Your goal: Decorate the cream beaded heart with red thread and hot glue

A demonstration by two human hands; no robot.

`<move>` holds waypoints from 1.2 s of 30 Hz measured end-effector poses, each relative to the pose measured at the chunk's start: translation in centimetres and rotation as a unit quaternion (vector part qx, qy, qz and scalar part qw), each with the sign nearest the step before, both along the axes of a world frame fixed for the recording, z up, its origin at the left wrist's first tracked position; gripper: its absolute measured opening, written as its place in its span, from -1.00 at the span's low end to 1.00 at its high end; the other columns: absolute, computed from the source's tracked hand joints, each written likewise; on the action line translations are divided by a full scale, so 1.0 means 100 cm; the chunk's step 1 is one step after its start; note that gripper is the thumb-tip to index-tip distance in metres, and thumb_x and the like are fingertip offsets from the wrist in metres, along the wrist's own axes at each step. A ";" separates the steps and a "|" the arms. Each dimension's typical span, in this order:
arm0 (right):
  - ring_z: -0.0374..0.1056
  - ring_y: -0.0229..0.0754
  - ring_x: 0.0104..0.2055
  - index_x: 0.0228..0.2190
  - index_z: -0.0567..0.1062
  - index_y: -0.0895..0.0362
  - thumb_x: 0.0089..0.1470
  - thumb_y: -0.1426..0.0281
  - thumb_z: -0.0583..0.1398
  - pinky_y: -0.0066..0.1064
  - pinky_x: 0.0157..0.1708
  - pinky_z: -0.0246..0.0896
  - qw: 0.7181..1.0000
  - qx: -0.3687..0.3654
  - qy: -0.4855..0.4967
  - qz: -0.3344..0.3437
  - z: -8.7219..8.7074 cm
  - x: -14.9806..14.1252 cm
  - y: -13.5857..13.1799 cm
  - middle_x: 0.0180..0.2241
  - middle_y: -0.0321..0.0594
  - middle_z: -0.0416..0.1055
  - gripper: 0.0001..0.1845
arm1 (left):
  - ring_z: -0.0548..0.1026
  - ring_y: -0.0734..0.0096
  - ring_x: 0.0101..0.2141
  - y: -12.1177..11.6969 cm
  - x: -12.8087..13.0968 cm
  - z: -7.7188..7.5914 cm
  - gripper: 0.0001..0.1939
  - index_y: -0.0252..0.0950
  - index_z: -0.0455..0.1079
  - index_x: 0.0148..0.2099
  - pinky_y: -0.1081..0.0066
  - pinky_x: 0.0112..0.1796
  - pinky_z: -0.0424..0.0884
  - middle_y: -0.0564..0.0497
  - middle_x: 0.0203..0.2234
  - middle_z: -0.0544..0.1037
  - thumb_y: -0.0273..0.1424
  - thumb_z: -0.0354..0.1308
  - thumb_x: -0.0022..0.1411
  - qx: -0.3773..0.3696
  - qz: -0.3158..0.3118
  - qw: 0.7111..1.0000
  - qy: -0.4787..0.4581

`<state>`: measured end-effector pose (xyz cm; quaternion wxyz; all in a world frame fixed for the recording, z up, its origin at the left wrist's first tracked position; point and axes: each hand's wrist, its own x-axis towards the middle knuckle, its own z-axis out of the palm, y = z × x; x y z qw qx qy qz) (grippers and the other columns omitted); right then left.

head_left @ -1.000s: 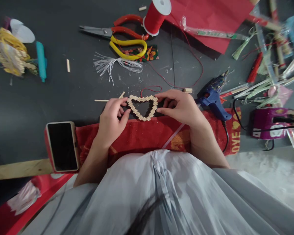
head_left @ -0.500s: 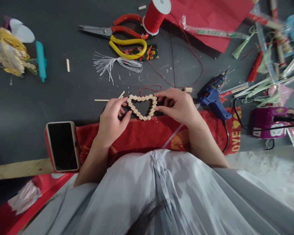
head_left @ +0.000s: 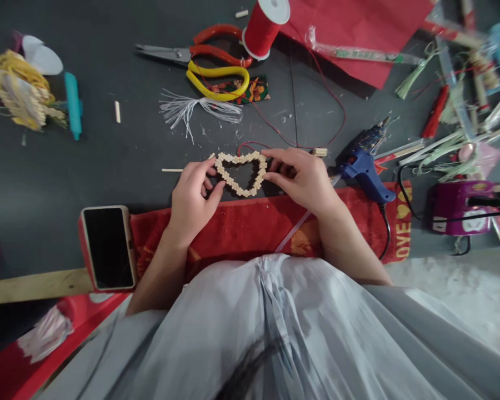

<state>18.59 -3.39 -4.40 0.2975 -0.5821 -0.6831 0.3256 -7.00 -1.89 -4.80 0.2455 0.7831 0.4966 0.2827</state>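
Two bare hands share one heart-shaped frame [head_left: 245, 192], an open outline made of many small, pale, knobbly pieces. The left hand [head_left: 195, 191] has thumb and fingers closed on its left side; the right hand [head_left: 302, 176] pinches the right side the same way. The frame is between the hands, over the dark, smooth table [head_left: 100, 166], just beyond the folded red towel [head_left: 250, 222], which is fuzzy and carries yellow lettering at its right end.

One red cord [head_left: 246, 144] loops just beyond the grip. Farther out lie one bundle of thin white strands [head_left: 200, 104], one tool with long metal jaws and two orange-red handles [head_left: 220, 54], and one yellow curved handle [head_left: 219, 96] beside them. Past these is one white-flanged spool [head_left: 274, 11], wound with red thread [head_left: 260, 34], near a flat red sheet [head_left: 358, 22]. A clear plastic sleeve [head_left: 408, 59] on the sheet holds a green-marked strip.

Single short pale sticks lie left of the grip [head_left: 117, 111] and beyond it [head_left: 241, 14]; a small cluster of stick pieces [head_left: 319, 151] sits near the right hand. Right of that hand is one blue plastic glue gun [head_left: 364, 169], then one glossy purple box [head_left: 460, 206] with black cable across it. Left of the left hand lies one dark-screened phone [head_left: 109, 248].
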 end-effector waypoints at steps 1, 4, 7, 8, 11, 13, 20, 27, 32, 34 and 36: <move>0.36 -0.19 -0.40 0.05 0.59 0.10 0.16 0.35 0.31 -0.29 -0.27 0.38 1.000 0.002 -0.004 -0.001 -0.001 0.000 0.000 -0.34 -0.20 0.55 -0.59 | 0.39 0.59 -0.48 0.001 0.000 0.000 -0.60 -0.24 0.38 0.18 0.51 -0.36 0.47 0.00 -0.19 0.55 -0.48 0.18 0.30 -0.001 0.000 1.000 0.003; 0.37 -0.19 -0.41 0.04 0.59 0.09 0.17 0.32 0.31 -0.28 -0.26 0.40 1.000 0.000 -0.010 0.000 -0.002 0.000 0.001 -0.34 -0.20 0.56 -0.61 | 0.40 0.57 -0.47 0.001 0.000 -0.002 -0.58 -0.24 0.38 0.20 0.51 -0.36 0.46 -0.02 -0.18 0.55 -0.48 0.16 0.31 -0.002 0.000 1.000 0.000; 0.38 -0.20 -0.41 0.04 0.59 0.09 0.16 0.31 0.30 -0.28 -0.26 0.41 1.000 -0.010 -0.004 0.002 -0.001 0.001 0.001 -0.32 -0.19 0.57 -0.60 | 0.40 0.58 -0.46 0.000 -0.001 -0.003 -0.57 -0.24 0.36 0.22 0.51 -0.36 0.47 -0.02 -0.18 0.54 -0.48 0.15 0.32 0.002 0.003 1.000 -0.007; 0.38 -0.20 -0.40 0.04 0.58 0.10 0.16 0.32 0.29 -0.28 -0.26 0.41 1.000 -0.013 0.002 0.003 -0.001 0.001 0.000 -0.31 -0.18 0.57 -0.60 | 0.40 0.58 -0.46 0.000 -0.001 -0.003 -0.57 -0.24 0.36 0.23 0.52 -0.35 0.47 -0.02 -0.18 0.54 -0.49 0.14 0.32 0.005 0.005 1.000 -0.010; 0.43 -0.17 -0.34 0.03 0.59 0.10 0.18 0.36 0.24 -0.28 -0.25 0.42 1.000 -0.016 0.021 -0.001 0.003 0.004 0.000 -0.28 -0.17 0.59 -0.62 | 0.40 0.58 -0.45 -0.001 -0.002 -0.003 -0.58 -0.24 0.37 0.21 0.51 -0.33 0.48 -0.01 -0.18 0.53 -0.50 0.12 0.33 0.018 0.009 1.000 -0.019; 0.46 -0.14 -0.29 0.00 0.61 0.10 0.18 0.36 0.21 -0.26 -0.21 0.43 1.000 -0.016 0.021 -0.013 0.008 0.005 -0.001 -0.27 -0.15 0.59 -0.64 | 0.39 0.58 -0.45 -0.002 -0.001 0.000 -0.61 -0.23 0.38 0.19 0.50 -0.31 0.48 0.00 -0.19 0.53 -0.50 0.11 0.34 0.028 0.012 0.999 -0.021; 0.48 -0.11 -0.24 -0.08 0.64 0.11 0.17 0.38 0.20 -0.23 -0.17 0.43 0.999 -0.029 0.014 -0.039 0.020 0.008 0.000 -0.25 -0.11 0.59 -0.69 | 0.43 0.54 -0.41 -0.005 0.001 0.012 -0.70 -0.23 0.43 0.10 0.48 -0.32 0.48 -0.01 -0.23 0.54 -0.52 0.05 0.37 0.035 0.010 0.999 -0.009; 0.47 -0.15 -0.30 -0.16 0.66 0.15 0.13 0.45 0.21 -0.32 -0.25 0.36 1.000 -0.024 0.001 -0.011 0.026 0.007 -0.002 -0.26 -0.12 0.62 -0.72 | 0.51 0.50 -0.36 -0.008 0.003 0.013 -0.73 -0.25 0.47 0.04 0.47 -0.32 0.47 -0.07 -0.16 0.59 -0.52 0.05 0.37 0.051 -0.012 0.999 0.004; 0.46 -0.16 -0.32 -0.21 0.67 0.13 0.10 0.51 0.19 -0.34 -0.27 0.31 0.998 -0.018 -0.056 0.029 0.042 0.005 -0.013 -0.28 -0.15 0.63 -0.73 | 0.58 0.44 -0.24 -0.009 0.004 0.012 -0.77 -0.28 0.51 -0.03 0.47 -0.27 0.47 -0.06 -0.19 0.61 -0.52 0.07 0.37 0.090 -0.031 0.995 0.008; 0.47 -0.15 -0.30 -0.22 0.66 0.11 0.11 0.51 0.19 -0.33 -0.26 0.30 0.996 -0.019 -0.080 0.034 0.049 0.005 -0.018 -0.26 -0.16 0.64 -0.74 | 0.57 0.45 -0.26 -0.009 0.004 0.011 -0.79 -0.28 0.52 -0.06 0.47 -0.25 0.48 -0.05 -0.21 0.60 -0.52 0.08 0.36 0.098 -0.042 0.994 0.012; 0.49 -0.13 -0.27 -0.21 0.66 0.09 0.12 0.50 0.19 -0.33 -0.25 0.30 0.995 -0.023 -0.096 0.036 0.054 0.006 -0.025 -0.24 -0.16 0.64 -0.74 | 0.56 0.44 -0.26 -0.010 0.005 0.011 -0.78 -0.27 0.53 -0.07 0.46 -0.22 0.48 -0.04 -0.22 0.60 -0.52 0.08 0.36 0.100 -0.057 0.993 0.013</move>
